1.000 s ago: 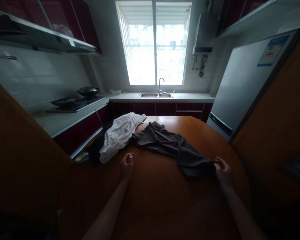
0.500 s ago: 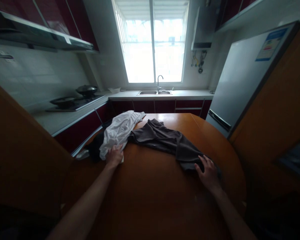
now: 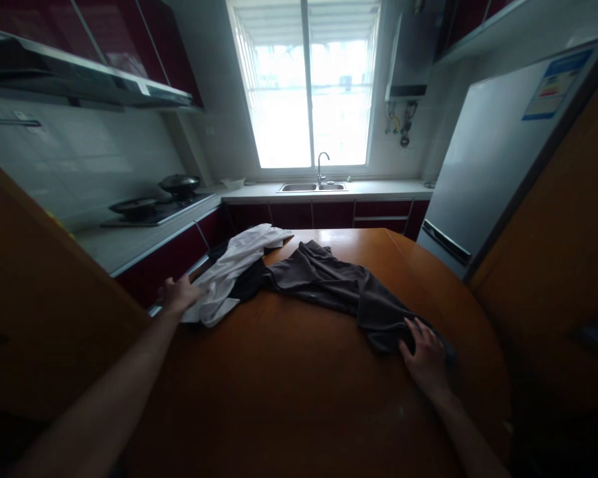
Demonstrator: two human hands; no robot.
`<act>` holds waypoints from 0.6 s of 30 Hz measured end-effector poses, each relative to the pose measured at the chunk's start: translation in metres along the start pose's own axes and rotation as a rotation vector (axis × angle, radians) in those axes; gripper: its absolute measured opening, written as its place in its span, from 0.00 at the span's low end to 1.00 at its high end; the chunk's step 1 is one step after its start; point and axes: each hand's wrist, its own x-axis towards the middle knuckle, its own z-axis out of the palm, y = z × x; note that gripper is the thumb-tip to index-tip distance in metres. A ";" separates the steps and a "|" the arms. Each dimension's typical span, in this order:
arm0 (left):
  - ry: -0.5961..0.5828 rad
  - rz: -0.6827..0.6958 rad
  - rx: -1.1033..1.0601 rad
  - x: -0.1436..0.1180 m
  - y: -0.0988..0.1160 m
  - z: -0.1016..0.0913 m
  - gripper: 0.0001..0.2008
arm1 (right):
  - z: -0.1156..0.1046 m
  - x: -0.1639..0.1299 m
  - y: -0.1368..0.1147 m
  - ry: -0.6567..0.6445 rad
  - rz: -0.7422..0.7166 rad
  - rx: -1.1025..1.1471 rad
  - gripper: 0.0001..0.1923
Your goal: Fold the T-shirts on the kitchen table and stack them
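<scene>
Kitchen table (image 3: 299, 398): left hand (image 3: 179, 295) clamped on white shirt (image 3: 229, 275) at the left edge; right hand (image 3: 426, 352), fingers spread, flat on grey shirt (image 3: 339, 285). Risk: the shirts overlap, so tugging white could drag grey off.

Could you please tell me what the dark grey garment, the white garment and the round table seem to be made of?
The dark grey garment looks like thin, matte knit fabric: it lies in soft folds. The white garment seems a light woven or knit cloth, crumpled, with a faint sheen. The round orange-brown table looks like varnished wood or wood veneer, smooth and dimly reflecting the window light.
</scene>
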 end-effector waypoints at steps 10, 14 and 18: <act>-0.373 0.470 -0.025 -0.059 0.081 0.092 0.23 | -0.009 0.004 -0.003 -0.106 0.013 -0.097 0.24; -0.433 0.403 0.051 -0.058 0.077 0.109 0.25 | -0.007 0.000 -0.001 -0.097 -0.010 -0.094 0.25; -0.451 0.268 0.157 -0.046 0.057 0.106 0.26 | -0.004 -0.001 -0.002 -0.079 0.001 -0.107 0.24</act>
